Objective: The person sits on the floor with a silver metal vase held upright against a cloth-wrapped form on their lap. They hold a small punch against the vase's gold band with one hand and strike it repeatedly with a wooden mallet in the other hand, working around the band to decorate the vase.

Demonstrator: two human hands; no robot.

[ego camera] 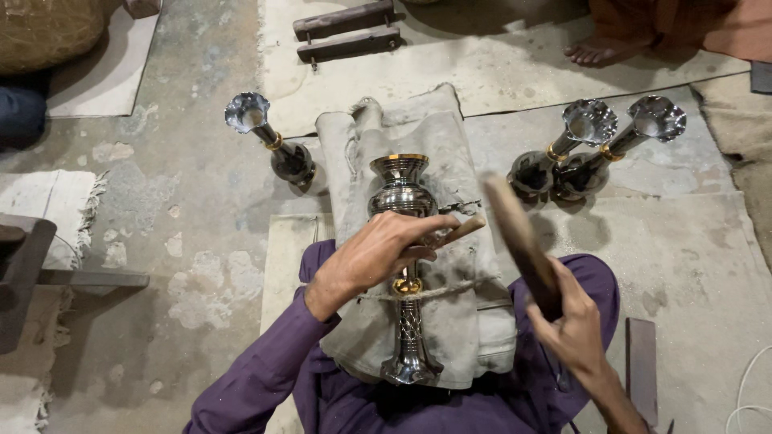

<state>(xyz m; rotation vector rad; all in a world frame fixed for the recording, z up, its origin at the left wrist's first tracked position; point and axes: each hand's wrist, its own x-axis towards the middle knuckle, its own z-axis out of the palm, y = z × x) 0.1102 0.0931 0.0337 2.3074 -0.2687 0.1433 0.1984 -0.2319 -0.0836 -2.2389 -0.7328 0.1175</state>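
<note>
Left hand (384, 249) clamps a thin stick (460, 231) against the vase (404, 265) lying on the cloth (458, 321); right hand (572, 325) grips a blurred wooden bat (519, 241), raised.

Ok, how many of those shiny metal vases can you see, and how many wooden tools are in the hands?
Shiny silver metal vases with gold bands: 4, one on the lap cloth, one at left, two at right.
Thin wooden stick, in left hand: 1.
Flat dark wooden bat, in right hand: 1.
Total: 6.
</note>
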